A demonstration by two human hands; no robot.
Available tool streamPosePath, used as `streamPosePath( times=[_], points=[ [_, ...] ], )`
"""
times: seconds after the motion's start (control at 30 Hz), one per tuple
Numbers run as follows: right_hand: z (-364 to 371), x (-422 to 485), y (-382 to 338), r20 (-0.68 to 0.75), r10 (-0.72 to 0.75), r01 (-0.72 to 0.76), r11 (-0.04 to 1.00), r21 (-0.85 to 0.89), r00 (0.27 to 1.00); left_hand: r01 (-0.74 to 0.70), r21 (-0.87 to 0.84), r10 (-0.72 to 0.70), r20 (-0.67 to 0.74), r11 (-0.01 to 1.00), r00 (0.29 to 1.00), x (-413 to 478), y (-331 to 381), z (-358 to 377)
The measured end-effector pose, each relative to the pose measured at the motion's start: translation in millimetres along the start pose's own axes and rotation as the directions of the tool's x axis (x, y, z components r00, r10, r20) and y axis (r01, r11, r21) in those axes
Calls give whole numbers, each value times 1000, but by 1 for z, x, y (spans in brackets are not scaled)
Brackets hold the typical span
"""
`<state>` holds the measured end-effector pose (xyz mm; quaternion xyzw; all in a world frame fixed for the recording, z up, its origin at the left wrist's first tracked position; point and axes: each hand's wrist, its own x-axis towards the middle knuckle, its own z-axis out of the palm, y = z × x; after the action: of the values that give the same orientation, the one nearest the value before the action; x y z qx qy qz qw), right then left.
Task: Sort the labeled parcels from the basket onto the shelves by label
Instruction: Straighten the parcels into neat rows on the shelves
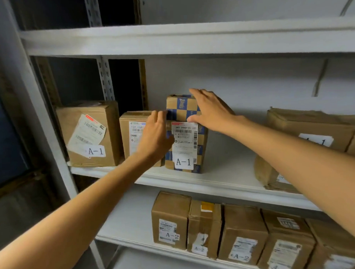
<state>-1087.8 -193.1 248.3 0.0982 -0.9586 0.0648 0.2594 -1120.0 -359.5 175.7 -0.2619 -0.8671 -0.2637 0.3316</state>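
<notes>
Upright checked box (183,111), marked A-1, on middle shelf (230,164), touching plain box (128,134) on left | left hand (155,135) flat on its left side | right hand (211,111) spread over top

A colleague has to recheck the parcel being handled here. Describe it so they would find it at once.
Of the three shelves in view, take the middle shelf, which carries the A-1 parcels. Third from its left end stands the checkered box, upright, an A-1 label low on its front. Unlike the plain brown box beside it, it has a blue-and-tan checker print.
</notes>
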Motion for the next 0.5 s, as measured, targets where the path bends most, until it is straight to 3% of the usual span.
streamPosePath(
  times=[0.17, 0.33, 0.5],
  points=[
    [-2, 4, 5, -77, -6, 5, 1000, -13, 997, 116, -160, -118, -1, 980, 993, -1, 7, 9],
    [-13, -1, 17, -124, 10, -10, 1000, 1, 992, 379, -312, -279, 321, 871, 905, -10, 17, 24],
    [-30, -23, 41, -97, 29, -29, 1000, 8, 995, 423, -435, -277, 360, 795, 891, -20, 50, 41]
  ],
)
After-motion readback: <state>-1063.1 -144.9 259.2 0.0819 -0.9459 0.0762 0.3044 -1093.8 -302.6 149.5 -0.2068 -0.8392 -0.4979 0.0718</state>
